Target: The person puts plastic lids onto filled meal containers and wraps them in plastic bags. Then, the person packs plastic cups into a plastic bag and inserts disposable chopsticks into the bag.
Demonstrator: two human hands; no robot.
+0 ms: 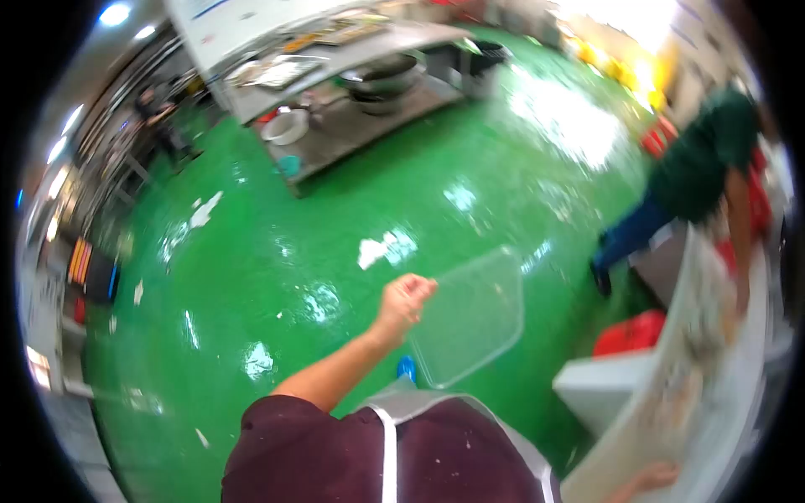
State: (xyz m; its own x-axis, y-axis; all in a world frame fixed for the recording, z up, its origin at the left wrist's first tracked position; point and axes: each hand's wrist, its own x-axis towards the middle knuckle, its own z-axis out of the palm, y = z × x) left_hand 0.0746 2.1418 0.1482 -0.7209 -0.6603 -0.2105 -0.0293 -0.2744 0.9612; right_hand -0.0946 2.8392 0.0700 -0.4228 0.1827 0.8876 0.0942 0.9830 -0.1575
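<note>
Your left grip (406, 303) is clamped on the edge of a clear plastic tray (471, 317), which hangs in front of you above the green floor (251, 277). Your right grip (656, 477) is by the pale trough (636, 436); whether its fingers are together or apart, you cannot tell. Further right stand a red container (631, 333) and a person in dark green (704, 155). Beyond, a metal desk (419, 35) has a white bowl (287, 127) on its lower shelf (348, 147).

The see-through tray (471, 318) is colourless, the floor (226, 289) green, the near shirt (310, 453) maroon, the strap (389, 461) white, the shoe (407, 368) blue, the co-worker's top (703, 159) dark green.
</note>
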